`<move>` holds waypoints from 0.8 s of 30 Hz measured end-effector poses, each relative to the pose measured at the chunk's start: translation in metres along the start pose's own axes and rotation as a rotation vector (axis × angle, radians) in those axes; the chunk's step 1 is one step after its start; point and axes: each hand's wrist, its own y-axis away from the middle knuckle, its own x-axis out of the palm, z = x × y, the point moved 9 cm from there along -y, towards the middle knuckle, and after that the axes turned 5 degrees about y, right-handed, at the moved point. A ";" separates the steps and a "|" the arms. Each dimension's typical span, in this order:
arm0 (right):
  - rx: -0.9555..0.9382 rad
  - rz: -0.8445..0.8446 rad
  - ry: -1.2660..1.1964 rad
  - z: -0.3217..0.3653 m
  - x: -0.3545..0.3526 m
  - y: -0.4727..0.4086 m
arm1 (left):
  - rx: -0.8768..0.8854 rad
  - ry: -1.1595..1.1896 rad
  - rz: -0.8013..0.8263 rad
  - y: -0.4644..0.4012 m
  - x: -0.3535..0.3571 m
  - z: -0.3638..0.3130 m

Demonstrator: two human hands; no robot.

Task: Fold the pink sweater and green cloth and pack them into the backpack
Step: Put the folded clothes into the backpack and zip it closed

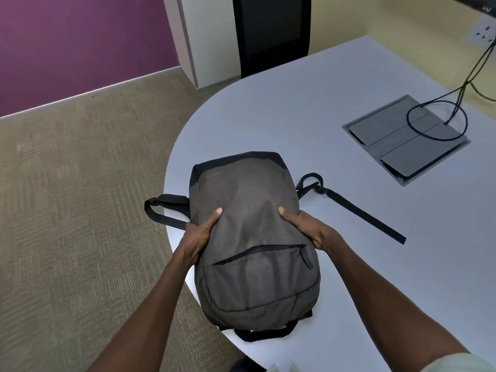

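A grey backpack (249, 237) with black trim lies flat on the white table (349, 237), front pocket up and its zips closed, bulging as if full. My left hand (202, 232) grips its left side, thumb on top. My right hand (308, 226) grips its right side the same way. One black strap (362, 213) trails to the right across the table; another strap loop (163, 210) hangs over the table's left edge. No pink sweater or green cloth is in view.
A grey cable hatch (405, 138) is set in the table at the right, with black cables (456, 103) looping from it up to a wall socket. A black chair back (271, 33) stands behind the table. Carpet (80, 210) lies to the left.
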 end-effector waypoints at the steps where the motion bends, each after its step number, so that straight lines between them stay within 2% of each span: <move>1: -0.016 0.020 0.006 0.000 0.004 0.003 | 0.031 -0.008 0.008 0.001 0.000 -0.003; 5: -0.061 0.045 0.028 -0.003 0.013 0.011 | 0.085 -0.041 0.038 0.006 0.002 -0.009; 14: -0.144 -0.064 0.022 -0.026 0.009 0.051 | 0.145 -0.092 0.035 0.050 0.016 -0.001; 24: -0.217 -0.171 0.010 -0.052 -0.051 0.137 | 0.211 -0.098 0.205 0.119 0.087 0.005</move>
